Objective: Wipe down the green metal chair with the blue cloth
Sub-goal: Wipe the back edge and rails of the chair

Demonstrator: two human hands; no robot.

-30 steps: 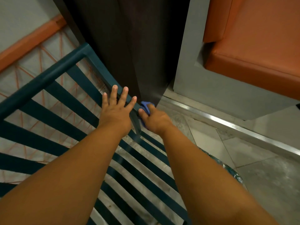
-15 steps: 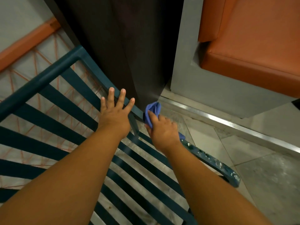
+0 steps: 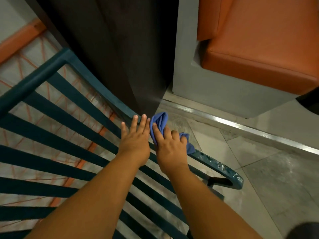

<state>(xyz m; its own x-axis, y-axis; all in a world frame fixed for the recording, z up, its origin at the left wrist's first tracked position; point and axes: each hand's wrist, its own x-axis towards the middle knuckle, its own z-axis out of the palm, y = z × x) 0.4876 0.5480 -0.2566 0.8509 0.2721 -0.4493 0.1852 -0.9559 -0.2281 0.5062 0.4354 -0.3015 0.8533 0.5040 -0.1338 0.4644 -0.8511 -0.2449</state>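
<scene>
Two hands work the green metal chair (image 3: 51,118), whose slats fill the view from nine o'clock toward six. My left hand (image 3: 135,140) lies flat on the frame near centre, fingers (image 3: 144,118) straight and slightly apart. Just toward three o'clock, my right hand (image 3: 170,144) grips the bunched blue cloth (image 3: 160,121) against the armrest (image 3: 215,164). That cloth seems soft and light, best held wadded; the chair looks rigid and heavy.

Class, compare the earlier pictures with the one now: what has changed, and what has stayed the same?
The right hand has slid the blue cloth along the green chair rail toward the person, baring more cloth. The left hand stays flat on the chair.
</scene>
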